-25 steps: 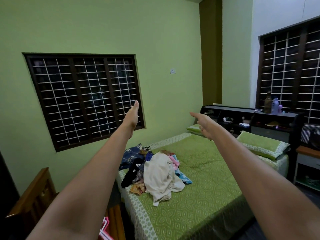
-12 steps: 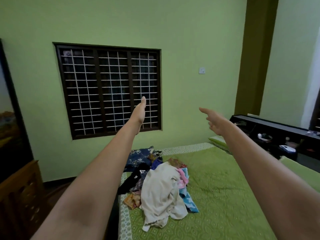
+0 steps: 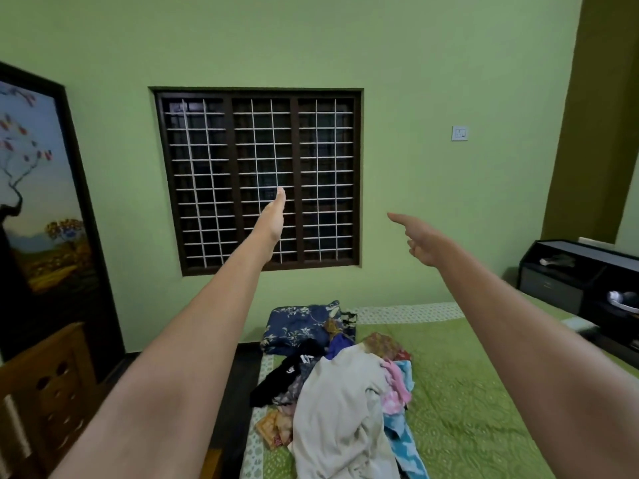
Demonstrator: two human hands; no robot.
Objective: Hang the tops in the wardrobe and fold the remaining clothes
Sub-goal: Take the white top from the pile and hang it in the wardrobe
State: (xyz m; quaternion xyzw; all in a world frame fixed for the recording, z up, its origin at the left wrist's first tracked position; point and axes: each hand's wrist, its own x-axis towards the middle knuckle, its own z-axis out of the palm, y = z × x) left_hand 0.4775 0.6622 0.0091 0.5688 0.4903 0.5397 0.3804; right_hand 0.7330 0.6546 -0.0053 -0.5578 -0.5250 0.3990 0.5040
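Observation:
A heap of mixed clothes (image 3: 339,385) lies on the near left part of the bed (image 3: 466,392): a cream garment (image 3: 342,409) on top, black, pink, light blue and orange pieces around it, a folded navy floral cloth (image 3: 297,326) behind. Both my arms are stretched out in the air above the bed. My left hand (image 3: 275,216) is held flat and edge-on, fingers straight, holding nothing. My right hand (image 3: 420,238) is empty, its index finger stretched out to the left and the other fingers loosely bent. No wardrobe is in view.
A barred dark window (image 3: 257,178) fills the green wall ahead. A framed painting (image 3: 38,202) and a wooden cabinet (image 3: 45,392) stand at the left. A black headboard shelf (image 3: 581,278) with small items runs along the right.
The view has swung left: the window has moved to the centre and the painting and cabinet have come into view. Both arms stay outstretched, with empty hands.

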